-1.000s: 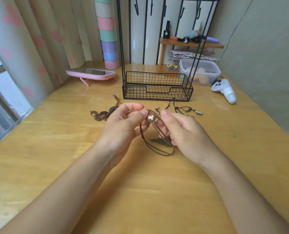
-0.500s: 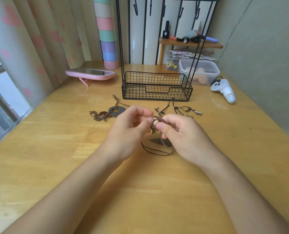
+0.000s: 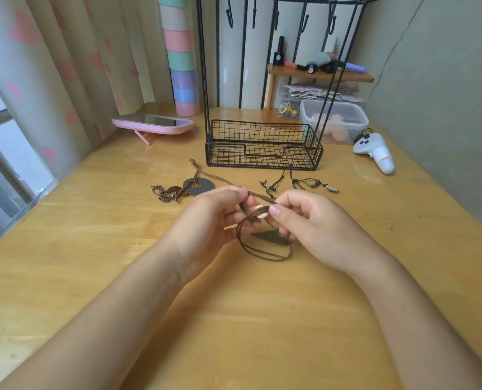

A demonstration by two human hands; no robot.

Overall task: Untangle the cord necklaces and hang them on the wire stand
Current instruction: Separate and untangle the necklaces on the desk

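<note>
Left grip [image 3: 214,218] pinching cord [image 3: 262,253], right grip [image 3: 313,223] pinching it at the beads [image 3: 262,212]; held over table [image 3: 234,319], probably to work the tangle loose.

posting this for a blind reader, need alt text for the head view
A left hand and a right hand pinch a tangled brown cord necklace with pale beads over a wooden table. Behind stands a black wire stand, more necklaces lying before it.
</note>
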